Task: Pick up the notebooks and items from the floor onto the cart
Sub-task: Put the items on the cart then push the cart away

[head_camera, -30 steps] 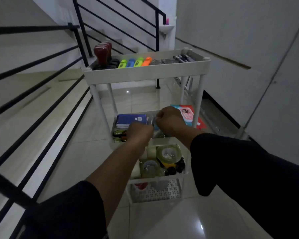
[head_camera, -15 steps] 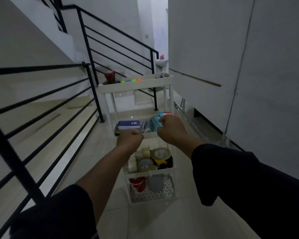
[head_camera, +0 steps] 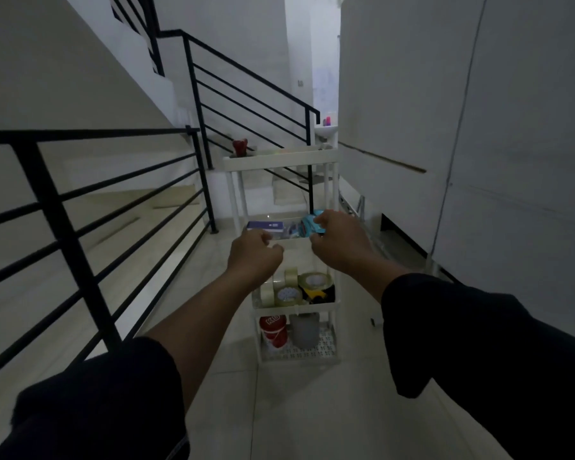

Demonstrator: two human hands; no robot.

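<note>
A white tiered cart (head_camera: 279,162) stands on the tiled landing ahead of me. Its second shelf holds a dark blue notebook (head_camera: 265,225) on the left and a teal packet (head_camera: 307,225) on the right. My left hand (head_camera: 256,252) is a closed fist on the front rim of that shelf, just below the blue notebook. My right hand (head_camera: 341,240) curls around the rim's right end, its index finger touching the teal packet. Tape rolls (head_camera: 314,281) fill the third shelf. A red can (head_camera: 273,330) and a grey container (head_camera: 304,330) stand on the bottom shelf.
A black metal railing (head_camera: 63,227) runs along my left and climbs the stairs behind the cart. White cabinet panels (head_camera: 478,161) close off the right side. A red object (head_camera: 239,147) sits on the cart's top tray. A small wall basin (head_camera: 326,130) is farther back.
My view has risen and pulled back, so the cart looks smaller and lower. Both hands have stayed at the second shelf's front rim. The red notebook behind the cart is out of sight.
</note>
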